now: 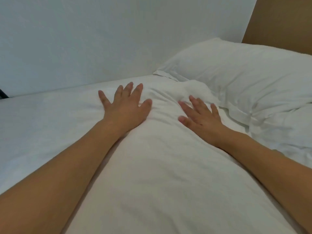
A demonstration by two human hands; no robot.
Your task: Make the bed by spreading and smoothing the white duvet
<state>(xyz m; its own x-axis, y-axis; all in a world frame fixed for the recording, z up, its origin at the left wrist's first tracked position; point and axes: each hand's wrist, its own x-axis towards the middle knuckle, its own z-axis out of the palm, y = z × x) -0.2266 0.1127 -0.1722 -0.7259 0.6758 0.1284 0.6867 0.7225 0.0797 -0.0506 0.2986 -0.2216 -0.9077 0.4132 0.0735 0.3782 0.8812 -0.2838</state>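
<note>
The white duvet (162, 166) covers the bed and bulges up between my two forearms. My left hand (125, 107) lies flat on it with fingers spread, pressing the fabric near its far left side. My right hand (199, 115) also presses flat, fingers straight, just short of the crumpled top edge of the duvet (194, 89). Small wrinkles fan out between the two hands. Neither hand grips any fabric.
A white pillow (244, 70) lies at the head of the bed on the right, against a brown headboard (278, 22). A pale wall (84, 39) runs along the bed's far side. A dark object (2, 94) shows at the left edge.
</note>
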